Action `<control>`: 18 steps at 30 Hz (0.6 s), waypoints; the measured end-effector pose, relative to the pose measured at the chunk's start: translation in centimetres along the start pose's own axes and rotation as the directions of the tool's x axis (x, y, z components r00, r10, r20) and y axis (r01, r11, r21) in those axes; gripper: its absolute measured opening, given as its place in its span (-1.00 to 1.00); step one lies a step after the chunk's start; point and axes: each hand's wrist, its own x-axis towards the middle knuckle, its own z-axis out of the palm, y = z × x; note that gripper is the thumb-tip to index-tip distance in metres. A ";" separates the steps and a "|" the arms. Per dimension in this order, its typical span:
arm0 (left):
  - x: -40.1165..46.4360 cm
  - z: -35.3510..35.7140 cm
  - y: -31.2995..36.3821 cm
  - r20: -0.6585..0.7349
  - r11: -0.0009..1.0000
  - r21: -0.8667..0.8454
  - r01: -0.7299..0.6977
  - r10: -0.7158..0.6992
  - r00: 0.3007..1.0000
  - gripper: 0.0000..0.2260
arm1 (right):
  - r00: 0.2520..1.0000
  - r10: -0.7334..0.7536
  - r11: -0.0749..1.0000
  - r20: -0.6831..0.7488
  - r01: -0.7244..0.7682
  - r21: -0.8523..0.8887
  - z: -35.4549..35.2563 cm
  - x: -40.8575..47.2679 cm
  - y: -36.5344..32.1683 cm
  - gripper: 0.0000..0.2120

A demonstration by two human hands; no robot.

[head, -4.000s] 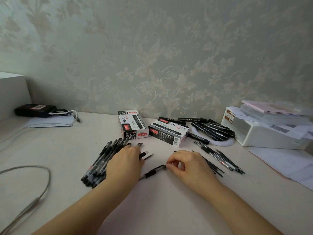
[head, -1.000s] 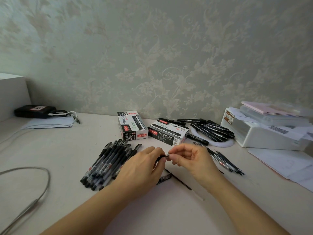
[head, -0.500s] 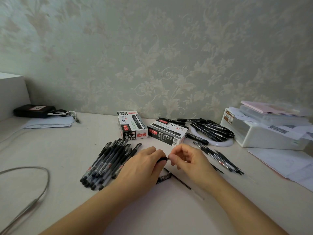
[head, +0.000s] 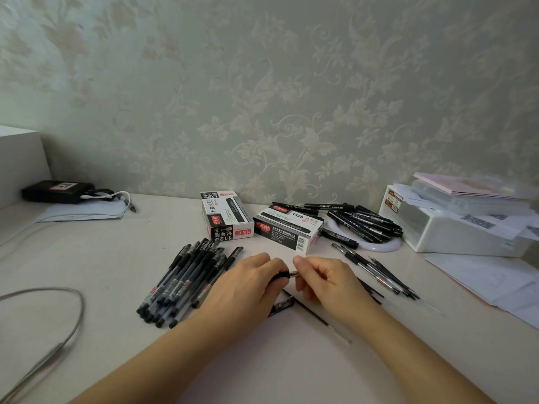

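The pen barrel (head: 280, 276) is held just in front of the pen box (head: 288, 230), on the camera side of it and raised a little off the table (head: 116, 258). Its black grip section is wrapped by the curled fingers of the left hand (head: 248, 287), so most of its length is hidden. The metal tip (head: 293, 274) at its end is pinched between thumb and forefinger of the right hand (head: 323, 279), so both hands are closed on the one pen. The tip appears to be turned on its thread, though whether on or off cannot be told. A thin refill (head: 315, 316) and what looks like a cap (head: 281, 306) are laid further in front of the box, under the wrists, which suggests a pen taken apart. The step is best done with the barrel kept fixed and only the tip rolled between the fingertips, the two kept in one straight line so that the thread is not crossed. Light pressure should be enough; a hard pinch could make the small tip slip and roll off. The forearms are best kept off the refill, and the row of pens (head: 186, 278) to the left of the box in front is best left unbrushed.
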 end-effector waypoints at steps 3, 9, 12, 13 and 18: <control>0.1 0.0 -0.2 -0.014 1.000 -0.018 0.019 -0.019 1.000 -0.84 | 0.999 -0.007 0.999 0.031 0.006 0.037 -0.3 0.2 0.0 -0.70; 0.3 -0.5 0.2 -0.086 0.999 -0.029 -0.032 0.029 0.996 -0.84 | 0.995 -0.087 0.996 0.049 0.087 -0.013 -0.3 0.1 -0.4 -0.73; 0.7 -1.2 0.6 -0.153 0.995 0.071 -0.063 0.073 0.985 -0.90 | 0.999 -0.030 0.998 0.023 0.029 0.054 0.1 0.3 -0.5 -0.67; 0.8 -1.3 0.7 -0.166 0.991 0.107 -0.076 0.094 0.982 -0.93 | 1.000 0.000 0.995 0.025 -0.002 0.096 0.2 0.3 -0.6 -0.66; 0.6 -0.9 0.6 -0.195 0.993 0.115 0.023 -0.001 0.981 -0.86 | 0.988 0.096 0.986 -0.124 -0.078 0.146 -0.3 1.3 -0.4 -0.61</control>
